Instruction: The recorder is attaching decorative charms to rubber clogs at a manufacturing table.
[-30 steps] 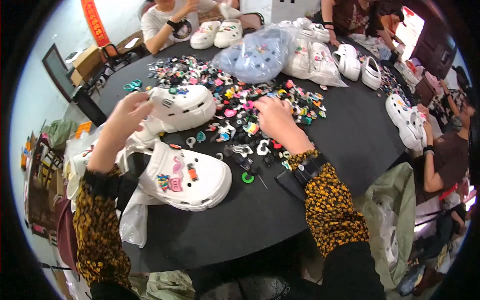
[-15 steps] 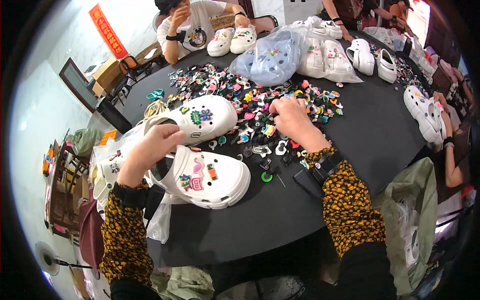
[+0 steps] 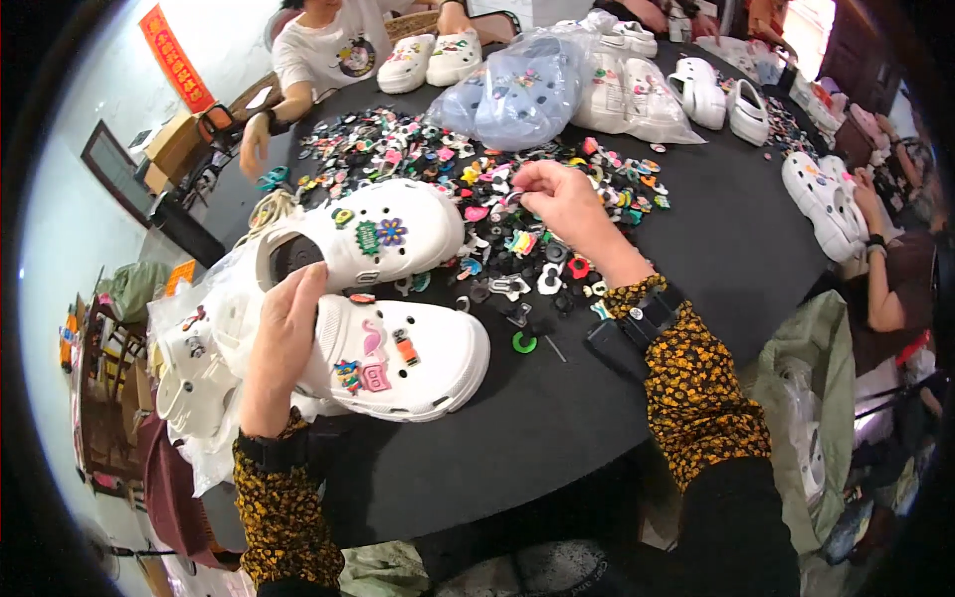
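My left hand [image 3: 284, 343] is closed on the opening edge of the nearer white clog [image 3: 408, 358], which carries pink, orange and multicoloured charms. Against it lies a second white clog [image 3: 398, 234] with a purple flower charm, a green one and an avocado-shaped one. Over the heap of shoe charms [image 3: 477, 179], my right hand [image 3: 567, 204] pinches with thumb and forefinger; what sits at the fingertips is too small to make out. A green C-shaped charm [image 3: 524, 343] and a thin metal pin [image 3: 555, 347] lie on the black table [image 3: 557, 428].
Bagged white clogs [image 3: 194, 368] lie at the left, near a teal pair of scissors [image 3: 273, 178]. Bagged blue clogs [image 3: 522, 95] and more white clogs [image 3: 699, 92] stand at the back. A person [image 3: 333, 50] sits across; another person's hand [image 3: 870, 199] touches clogs at right.
My right hand has lifted slightly and moved left, fingers now pinched. The left hand has shifted lower on the clog. The person across has lowered one hand to the table edge.
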The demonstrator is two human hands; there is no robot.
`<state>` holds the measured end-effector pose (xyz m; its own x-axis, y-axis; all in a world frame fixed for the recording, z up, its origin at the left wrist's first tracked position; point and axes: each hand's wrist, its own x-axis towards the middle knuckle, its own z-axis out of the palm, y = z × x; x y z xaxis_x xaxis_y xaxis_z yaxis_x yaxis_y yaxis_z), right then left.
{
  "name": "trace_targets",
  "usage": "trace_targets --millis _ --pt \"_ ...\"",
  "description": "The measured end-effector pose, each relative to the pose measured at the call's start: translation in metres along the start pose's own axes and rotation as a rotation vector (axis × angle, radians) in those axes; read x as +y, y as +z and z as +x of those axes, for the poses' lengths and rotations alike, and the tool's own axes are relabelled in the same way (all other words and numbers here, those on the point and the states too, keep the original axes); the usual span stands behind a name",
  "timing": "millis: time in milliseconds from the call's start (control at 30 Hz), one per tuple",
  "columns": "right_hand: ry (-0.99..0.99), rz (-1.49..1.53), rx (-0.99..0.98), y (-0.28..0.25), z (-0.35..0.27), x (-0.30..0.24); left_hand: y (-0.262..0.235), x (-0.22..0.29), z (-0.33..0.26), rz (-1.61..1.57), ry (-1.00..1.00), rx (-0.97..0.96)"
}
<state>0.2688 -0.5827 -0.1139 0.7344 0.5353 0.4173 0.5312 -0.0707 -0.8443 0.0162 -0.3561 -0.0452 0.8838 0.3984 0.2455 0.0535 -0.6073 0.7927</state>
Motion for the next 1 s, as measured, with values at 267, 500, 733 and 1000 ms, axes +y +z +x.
trace_targets --millis 267,500,733,1000 --pt "0.076 0.183 -0.026 0.003 -0.001 -0.005 -0.002 -0.003 -0.001 -0.043 -0.041 -0.013" --pt "0.176 0.293 0.049 0.003 -0.001 -0.008 -0.002 -0.001 -0.001 -0.010 -0.032 0.008" --pt "0.285 0.365 0.046 -0.002 -0.002 -0.012 -0.003 -0.003 -0.001 -0.001 -0.066 -0.007" --pt "0.251 0.425 0.036 -0.006 -0.002 -0.008 -0.001 0.001 0.000 -0.008 -0.070 -0.021"
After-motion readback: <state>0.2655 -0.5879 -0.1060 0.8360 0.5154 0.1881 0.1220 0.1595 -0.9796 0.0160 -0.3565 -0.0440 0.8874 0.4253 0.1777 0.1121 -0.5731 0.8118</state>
